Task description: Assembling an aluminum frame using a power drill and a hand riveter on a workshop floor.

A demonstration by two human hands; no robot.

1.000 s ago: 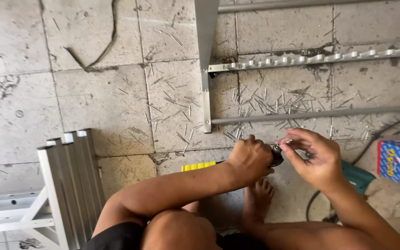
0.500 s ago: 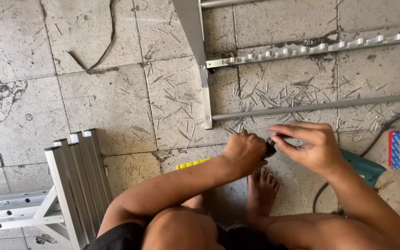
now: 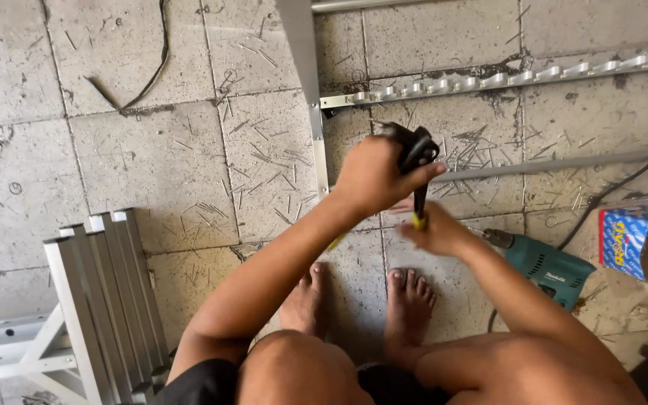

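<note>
floor [image 3: 151, 165]: grey stone tiles, stained, strewn with thin metal slivers, thickest near the middle.
ladder [image 3: 91, 300]: grey aluminium, lying at lower left, well apart from both hands.
aluminium frame [image 3: 310, 90]: a pale upright bar runs down from the top edge; a punched rail [image 3: 504, 79] branches off it to the right, and a plain rod [image 3: 564, 163] lies lower, roughly parallel.
drill [image 3: 545, 264]: teal power drill on the floor, just right of the right wrist, its black cord curving away to the upper right.
box [image 3: 631, 240]: blue cardboard package with red and yellow print, at the right edge beside the drill; a pale flap stands open on its right side.
left hand [image 3: 373, 176]: its grip is clamped around the black head of the hand tool, raised over the floor.
right hand [image 3: 438, 234]: blurred, just below the left; its grip looks closed on the tool's lower end, though the fingers are hard to read.
hand tool [image 3: 416, 161]: black top and yellow lower tip, long axis near upright, between the two hands; the left hand is higher and holds more of it.
feet [image 3: 406, 300]: bare, on the tile directly below the hands.
cable [image 3: 148, 71]: dark loose strand at upper left, far from everything else.
</note>
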